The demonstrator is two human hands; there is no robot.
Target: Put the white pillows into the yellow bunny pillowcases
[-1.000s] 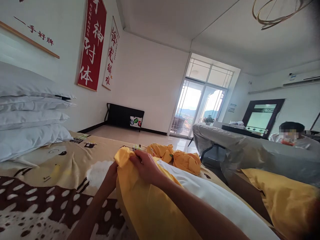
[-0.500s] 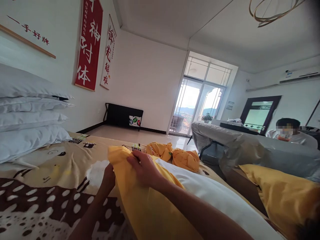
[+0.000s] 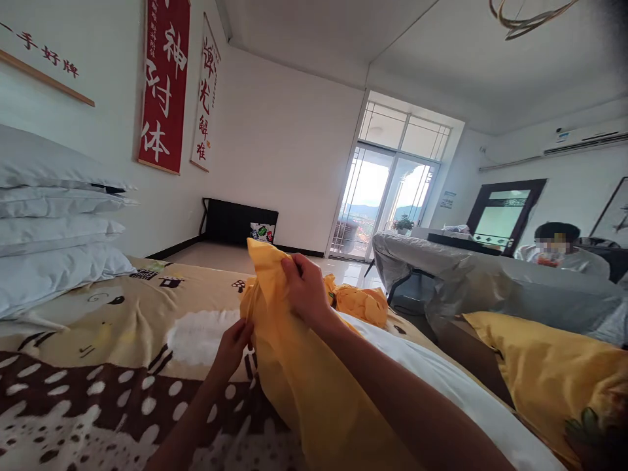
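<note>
A yellow pillowcase (image 3: 279,353) is held up in front of me, its top corner pointing upward. My right hand (image 3: 308,288) is closed on the cloth near that corner, thumb on the near side. Lower down, my left hand (image 3: 234,343) pinches the left edge of the same cloth. A white pillow (image 3: 441,373) lies to the right, partly behind the pillowcase and my right forearm. Whether any of the pillow is inside the case, I cannot tell.
A patterned blanket (image 3: 191,281) covers the bed. White pillows (image 3: 53,229) are stacked at left. Crumpled yellow cloth (image 3: 360,304) lies beyond my hands. A yellow-covered pillow (image 3: 549,366) sits at right. A person (image 3: 564,255) sits behind a plastic-covered table (image 3: 490,268).
Both hands have shifted right with the pillowcase. My right hand has raised its corner higher, and my left hand now shows at the lower left edge. The view has turned slightly.
</note>
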